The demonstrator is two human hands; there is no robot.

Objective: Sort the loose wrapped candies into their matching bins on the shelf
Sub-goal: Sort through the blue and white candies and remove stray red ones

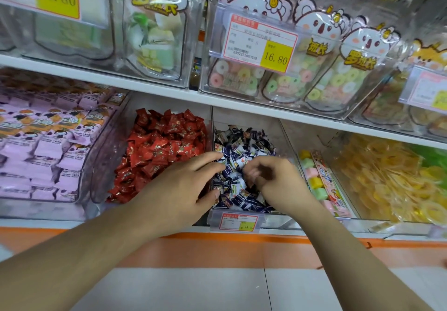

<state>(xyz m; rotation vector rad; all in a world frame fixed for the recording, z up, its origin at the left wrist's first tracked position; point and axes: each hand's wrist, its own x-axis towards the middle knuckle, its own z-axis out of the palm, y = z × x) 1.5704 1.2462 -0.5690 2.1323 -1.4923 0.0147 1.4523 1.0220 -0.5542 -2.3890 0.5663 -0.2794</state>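
Left hand: the left hand [186, 185] reaches in from the lower left, palm down, its straight fingers spread narrowly and lying on the navy-and-white candies [238, 165] at the left edge of the middle bin [249, 221]; the thumb tip touches the pile nearer the bin's front.
Right hand: the right hand [272, 177] comes in from the lower right with its fingers curled inward over the same pile — motion blur makes it impossible to tell whether they pinch a candy.
Arms: both forearms are bare and stretch up from the bottom corners, meeting over the middle bin.
Task candies: the navy-and-white candies fill the clear middle bin on the lower shelf; the red wrapped candies [164, 146] fill the red-candy bin [106, 165] just to its left.
Neighbours: pink packets [48, 146] lie at far left; pastel cube sweets [314, 180] sit just right of the middle bin, and yellow sweets [391, 180] beyond them.
Upper shelf: clear bins hold bagged sweets with cartoon animal tops, including ring candies [290, 81].
Price tag: a small price tag [238, 222] is clipped to the middle bin's front — its small print is unreadable.
Cut off: the outer bins run past the frame edges.
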